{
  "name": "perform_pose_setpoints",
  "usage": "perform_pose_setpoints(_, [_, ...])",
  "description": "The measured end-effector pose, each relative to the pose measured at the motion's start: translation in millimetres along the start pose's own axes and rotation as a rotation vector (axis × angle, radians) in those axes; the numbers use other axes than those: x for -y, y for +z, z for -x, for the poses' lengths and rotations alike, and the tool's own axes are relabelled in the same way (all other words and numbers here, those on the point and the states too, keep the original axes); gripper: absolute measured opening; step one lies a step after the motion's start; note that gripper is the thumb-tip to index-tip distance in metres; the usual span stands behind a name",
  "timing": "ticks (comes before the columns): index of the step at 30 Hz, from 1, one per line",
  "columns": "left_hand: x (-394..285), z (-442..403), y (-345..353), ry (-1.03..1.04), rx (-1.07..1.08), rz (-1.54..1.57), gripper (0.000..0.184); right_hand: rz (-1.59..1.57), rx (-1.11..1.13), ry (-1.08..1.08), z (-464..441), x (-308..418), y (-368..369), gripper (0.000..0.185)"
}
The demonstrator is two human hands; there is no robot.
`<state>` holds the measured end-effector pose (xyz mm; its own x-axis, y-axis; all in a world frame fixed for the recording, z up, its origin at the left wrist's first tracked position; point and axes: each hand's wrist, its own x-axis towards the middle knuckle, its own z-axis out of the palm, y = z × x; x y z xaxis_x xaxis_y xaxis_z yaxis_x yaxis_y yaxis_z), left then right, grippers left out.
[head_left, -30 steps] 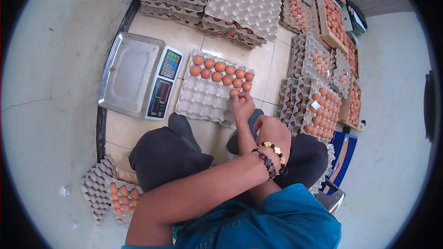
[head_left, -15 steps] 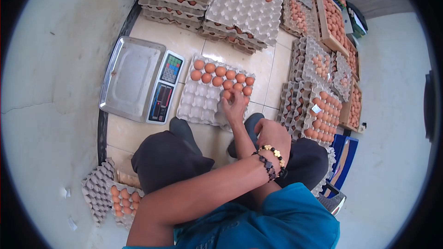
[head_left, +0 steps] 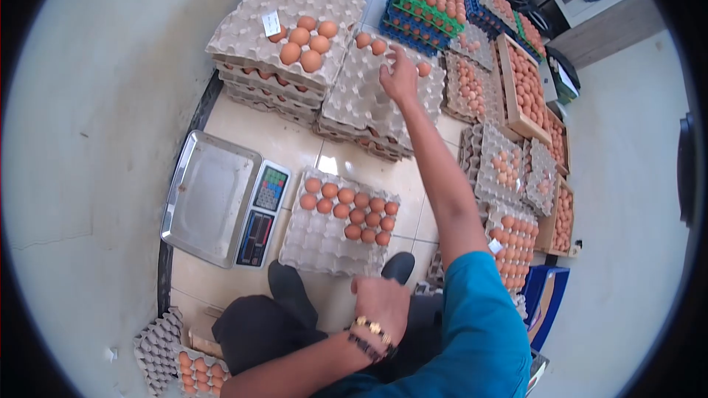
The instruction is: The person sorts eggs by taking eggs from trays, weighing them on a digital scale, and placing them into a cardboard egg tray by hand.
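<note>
My right hand reaches over a grey egg tray on top of a stack, its fingers apart and nothing visible in them. Two brown eggs sit left of its fingertips; another lies to the right. Bent at the wrist, my left hand is above my lap, wearing bracelets; its fingers are mostly hidden. On the floor, a grey tray holds two full rows of brown eggs and three in the third row, at the right.
Left of the floor tray is a digital scale. A taller tray stack with several eggs stands at the back left. Egg trays and wooden egg crates line the right side. More trays lie at the lower left.
My right hand has left the floor tray and moved forward over the stack. That tray's third row shows three eggs. My left hand is lower and further left; the view has tilted forward.
</note>
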<state>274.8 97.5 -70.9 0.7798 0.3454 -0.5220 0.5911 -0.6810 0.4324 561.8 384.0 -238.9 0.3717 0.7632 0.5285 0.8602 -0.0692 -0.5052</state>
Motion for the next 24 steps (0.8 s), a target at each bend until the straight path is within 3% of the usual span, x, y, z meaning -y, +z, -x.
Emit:
perform_pose_setpoints(2, [6.4, 4.9, -1.9, 0.016, 0.052, 0.028, 0.021, 0.242, 0.025, -0.167, -37.3, -25.2, 27.5, 0.039])
perform_pose_setpoints(5, [12.3, 5.3, -4.2, 0.013, 0.06, 0.052, 0.021, 0.362, 0.424, 0.089, -69.8, -24.1, 40.8, 0.034])
perform_pose_setpoints(8, [16.0, 4.6, -5.1, 0.0, 0.059, 0.07, 0.021, 0.335, 0.452, 0.158, -76.0, -34.1, 51.9, 0.031])
perform_pose_setpoints(12, [19.1, 3.0, -6.9, -0.004, 0.077, 0.093, 0.021, -0.243, 0.116, 0.144, -76.7, -84.2, 60.9, 0.019])
perform_pose_setpoints(16, [17.7, 0.4, -9.5, 0.002, 0.09, 0.089, 0.02, -1.316, 0.042, 0.833, -90.7, -64.6, 36.4, 0.027])
perform_pose_setpoints(17, [16.2, 0.3, -8.9, 0.004, 0.097, 0.093, 0.02, -1.163, 0.076, 0.887, -94.2, -62.5, 40.6, 0.035])
perform_pose_setpoints(20, [11.5, -0.7, -7.4, -0.003, 0.114, 0.089, 0.02, -0.196, 0.495, 0.477, -97.2, -35.2, 50.0, 0.039])
perform_pose_setpoints(21, [9.6, -0.5, -6.8, -0.005, 0.116, 0.086, 0.02, -0.009, 0.442, 0.298, -96.2, -26.6, 61.6, 0.043])
perform_pose_setpoints(24, [8.3, -0.3, -6.7, -0.016, 0.116, 0.092, 0.02, 0.209, 0.49, 0.363, -103.2, -5.2, 69.8, 0.044])
